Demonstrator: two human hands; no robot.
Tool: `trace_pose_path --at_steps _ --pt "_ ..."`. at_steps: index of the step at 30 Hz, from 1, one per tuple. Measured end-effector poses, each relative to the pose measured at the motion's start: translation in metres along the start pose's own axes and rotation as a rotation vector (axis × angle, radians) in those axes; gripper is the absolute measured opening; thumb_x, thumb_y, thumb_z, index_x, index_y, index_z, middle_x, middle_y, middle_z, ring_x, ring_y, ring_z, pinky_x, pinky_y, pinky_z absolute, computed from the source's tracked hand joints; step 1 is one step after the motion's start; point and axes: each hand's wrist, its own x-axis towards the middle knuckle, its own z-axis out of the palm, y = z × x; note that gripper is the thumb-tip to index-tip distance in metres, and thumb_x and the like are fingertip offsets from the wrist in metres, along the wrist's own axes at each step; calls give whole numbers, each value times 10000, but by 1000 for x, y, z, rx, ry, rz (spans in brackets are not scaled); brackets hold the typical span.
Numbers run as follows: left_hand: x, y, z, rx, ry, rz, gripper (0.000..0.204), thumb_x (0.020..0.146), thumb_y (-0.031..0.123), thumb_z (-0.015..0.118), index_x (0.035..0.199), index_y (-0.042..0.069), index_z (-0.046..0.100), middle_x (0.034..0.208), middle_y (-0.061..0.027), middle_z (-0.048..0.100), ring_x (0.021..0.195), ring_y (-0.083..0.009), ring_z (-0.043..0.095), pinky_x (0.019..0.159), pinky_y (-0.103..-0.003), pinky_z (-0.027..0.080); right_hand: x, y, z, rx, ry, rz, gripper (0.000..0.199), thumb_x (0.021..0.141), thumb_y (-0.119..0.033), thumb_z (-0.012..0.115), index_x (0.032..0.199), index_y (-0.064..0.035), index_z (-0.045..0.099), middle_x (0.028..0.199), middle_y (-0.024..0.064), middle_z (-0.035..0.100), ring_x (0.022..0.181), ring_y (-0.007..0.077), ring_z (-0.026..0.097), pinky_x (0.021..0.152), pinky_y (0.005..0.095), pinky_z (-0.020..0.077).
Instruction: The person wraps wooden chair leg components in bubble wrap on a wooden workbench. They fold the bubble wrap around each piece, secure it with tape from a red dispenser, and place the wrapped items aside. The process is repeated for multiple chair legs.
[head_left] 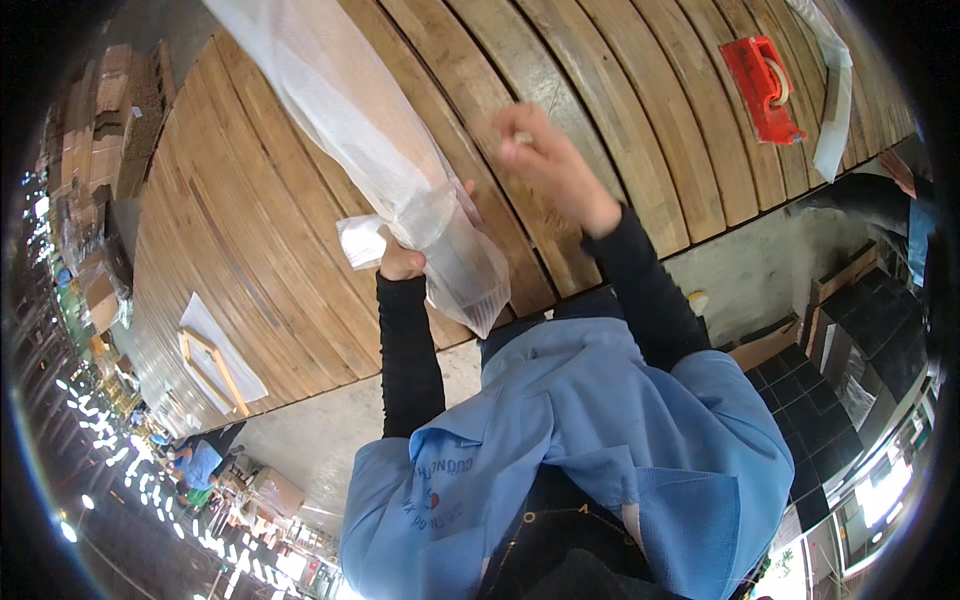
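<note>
Near frame centre, the left hand (401, 262) gripped a clear plastic bag (380, 160) that stretched toward the upper left. Just right, the right hand (545, 160) was raised, fingers pinched shut; whether it held anything could not be told. Beyond, a wooden slat table (250, 230) carried a red tool (762, 88) at the upper right.

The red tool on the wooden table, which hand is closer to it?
Right. The right hand is raised above the table, left of the red tool. The left hand is farther away, holding a clear plastic bag.
</note>
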Motion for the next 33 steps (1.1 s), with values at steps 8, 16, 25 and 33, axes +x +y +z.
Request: trace_pose_path --at_steps 8,16,25,33 --pt "-21 6 -17 264 50 -24 983 610 315 982 1406 -11 505 1288 -156 625 1199 -301 614 1003 -419 520 -4 -5 38 332 -320 162 595 1027 -319 654 1499 0 483 1337 116 637 1124 183 614 1021 318 463" --pt "9 -4 39 892 175 -216 659 732 215 945 1278 8 640 1263 -82 674 1163 -209 618 996 -375 501 -35 18 1 20 -90 -120 691 892 -171 803 1481 14 494 1409 130 591 1306 207 533 1098 368 414" --pt "57 -7 71 1188 -53 -215 728 786 217 893 1405 26 561 1353 -116 623 1264 -239 573 1061 -412 467 -55 57 -92 218 -350 57 677 905 -229 773 1484 -15 497 1466 120 566 1352 228 500 1145 395 374" --pt "60 -8 65 1037 -309 -529 639 876 317 782 1390 71 492 1278 -97 570 1194 -269 563 923 -468 589 -82 50 -277 -1678 559 375 731 821 -512 771 1321 -13 588 1386 251 547 1271 441 504 1059 524 425"
